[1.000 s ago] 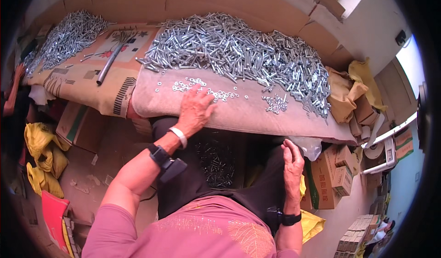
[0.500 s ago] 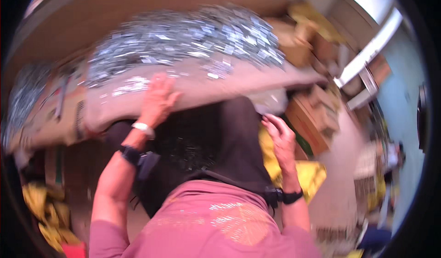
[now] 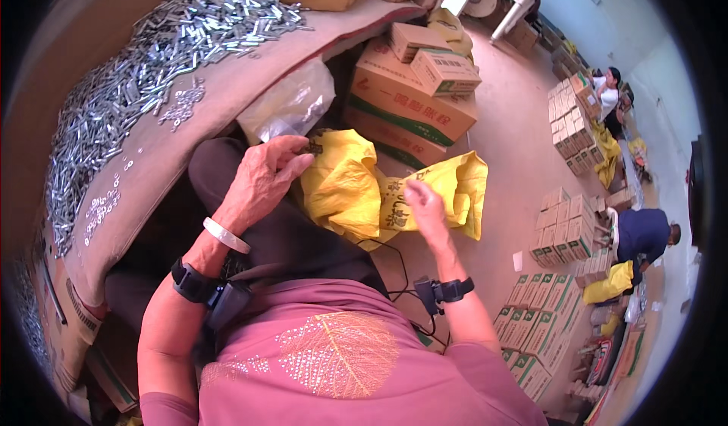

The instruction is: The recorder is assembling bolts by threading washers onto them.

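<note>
A yellow plastic sack (image 3: 345,187) with dark print lies crumpled beside my right knee, and its printed flap (image 3: 462,198) spreads to the right. My left hand (image 3: 262,176), with a white bangle and black wrist strap, is at the sack's left edge. Its thumb and fingers come together there, apparently pinching the edge. Over the middle of the sack is my right hand (image 3: 428,210), slightly blurred, with its fingers curled closed. Whatever it holds is hidden. Just beyond my left hand, a clear plastic bag (image 3: 296,100) rests against the cloth-covered work surface (image 3: 250,84).
Short metal rods (image 3: 159,62) are heaped on the cloth, with small metal rings (image 3: 182,103) near them. Cardboard cartons (image 3: 409,96) stand beyond the sack. Stacked small boxes (image 3: 535,316) are on the floor at right. A person in dark blue (image 3: 641,236) bends at far right.
My view has turned to the right. My left hand has left the cloth for the yellow sack's edge. My right hand has moved from near the clear bag to over the sack, its fingers now curled.
</note>
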Demonstrator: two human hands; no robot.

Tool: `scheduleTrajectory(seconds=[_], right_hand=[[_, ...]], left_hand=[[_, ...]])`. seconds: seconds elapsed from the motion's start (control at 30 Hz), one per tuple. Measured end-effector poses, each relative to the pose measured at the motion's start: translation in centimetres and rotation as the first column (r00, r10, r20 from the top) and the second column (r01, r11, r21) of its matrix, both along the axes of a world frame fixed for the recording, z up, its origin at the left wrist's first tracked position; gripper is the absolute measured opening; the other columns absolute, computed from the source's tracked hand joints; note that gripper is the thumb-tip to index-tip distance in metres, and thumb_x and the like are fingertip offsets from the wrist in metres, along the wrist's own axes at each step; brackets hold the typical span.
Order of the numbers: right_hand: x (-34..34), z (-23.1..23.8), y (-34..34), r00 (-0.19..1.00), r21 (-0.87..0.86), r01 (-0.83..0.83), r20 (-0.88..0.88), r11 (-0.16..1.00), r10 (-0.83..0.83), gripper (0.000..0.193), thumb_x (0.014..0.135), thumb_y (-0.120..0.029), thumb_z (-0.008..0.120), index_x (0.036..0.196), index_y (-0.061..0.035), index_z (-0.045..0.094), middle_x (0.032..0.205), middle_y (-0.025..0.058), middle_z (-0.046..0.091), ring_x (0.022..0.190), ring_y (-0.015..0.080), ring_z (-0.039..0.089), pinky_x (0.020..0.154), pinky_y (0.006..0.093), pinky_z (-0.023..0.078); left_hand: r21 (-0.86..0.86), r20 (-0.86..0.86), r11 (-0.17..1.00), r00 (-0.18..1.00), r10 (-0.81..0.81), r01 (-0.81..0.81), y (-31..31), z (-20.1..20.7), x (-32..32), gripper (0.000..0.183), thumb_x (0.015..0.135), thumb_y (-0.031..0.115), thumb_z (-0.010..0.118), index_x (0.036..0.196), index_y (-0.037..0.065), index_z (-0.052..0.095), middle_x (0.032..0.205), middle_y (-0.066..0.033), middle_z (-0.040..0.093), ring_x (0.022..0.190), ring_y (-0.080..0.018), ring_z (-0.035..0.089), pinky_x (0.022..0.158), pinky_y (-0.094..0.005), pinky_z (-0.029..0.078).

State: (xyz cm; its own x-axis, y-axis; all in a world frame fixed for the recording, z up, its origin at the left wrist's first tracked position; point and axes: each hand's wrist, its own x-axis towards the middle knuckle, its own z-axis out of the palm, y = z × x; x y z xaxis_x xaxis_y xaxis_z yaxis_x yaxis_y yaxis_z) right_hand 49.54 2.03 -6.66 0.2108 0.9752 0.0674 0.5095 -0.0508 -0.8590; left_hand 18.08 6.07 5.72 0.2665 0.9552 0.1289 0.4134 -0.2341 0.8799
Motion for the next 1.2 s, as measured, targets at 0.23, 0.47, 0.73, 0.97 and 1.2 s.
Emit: scheduleTrajectory(seconds=[0.23,0.47,0.73,0.97,1.2], right_hand=[[-2.6,-4.2,-2.9,0.989,-0.113,-0.14,0.041,0.984,0.145,0.035,0.087,-0.022,0.064,0.113,0.0008,0.06,0.099,0.0186,0.066,0.091,0.0302,0.065,0.078,0.0363,0.051],[2.2,2.7,-2.9,0.911,0.468,0.139,0.285,0.873,-0.298,0.035,0.086,-0.01,0.062,0.119,0.0003,0.055,0.114,0.0207,0.06,0.106,0.0358,0.058,0.093,0.0386,0.045],[2.7,-0.4,-4.4,0.925,-0.316,0.305,0.323,0.898,-0.2,0.05,0.082,-0.018,0.066,0.127,-0.0043,0.047,0.103,0.0234,0.064,0.096,0.0404,0.062,0.082,0.0455,0.048],[-4.3,2.2,-2.4,0.968,0.003,-0.047,0.246,0.999,0.045,0.014,0.081,-0.007,0.056,0.094,-0.0057,0.058,0.078,0.019,0.062,0.071,0.0395,0.061,0.062,0.0464,0.049],[-5.2,4.8,-3.7,0.897,0.043,-0.402,0.216,0.915,0.385,0.036,0.082,-0.01,0.06,0.116,-0.0008,0.054,0.095,0.0182,0.064,0.09,0.0355,0.06,0.082,0.0453,0.048]], left_hand=[[-0.023,-0.222,0.991,0.966,-0.134,0.132,2.4,-3.0,4.7,0.034,0.087,0.017,0.064,0.112,-0.006,0.061,0.09,-0.015,0.068,0.077,-0.0181,0.063,0.073,-0.0305,0.051],[-0.044,-0.25,0.955,0.922,-0.295,0.294,4.2,-3.4,9.1,0.032,0.087,0.016,0.063,0.111,-0.005,0.061,0.092,-0.0159,0.068,0.082,-0.0211,0.065,0.075,-0.0314,0.052],[0.23,-0.714,0.391,0.428,-0.555,0.891,2.4,-9.1,15.5,0.042,0.083,0.036,0.065,0.112,0.005,0.063,0.108,-0.0162,0.065,0.104,-0.0305,0.061,0.088,-0.039,0.049],[-0.65,0.024,0.65,0.865,-0.501,0.394,5.4,-8.0,14.6,0.07,0.08,0.062,0.064,0.093,-0.006,0.067,0.076,-0.0112,0.064,0.071,-0.0175,0.062,0.067,-0.0329,0.05],[-0.533,-0.005,0.792,0.935,-0.354,0.297,4.4,-9.5,10.4,0.036,0.09,0.029,0.06,0.095,-0.006,0.067,0.07,-0.0087,0.065,0.061,-0.0142,0.061,0.06,-0.029,0.049]])
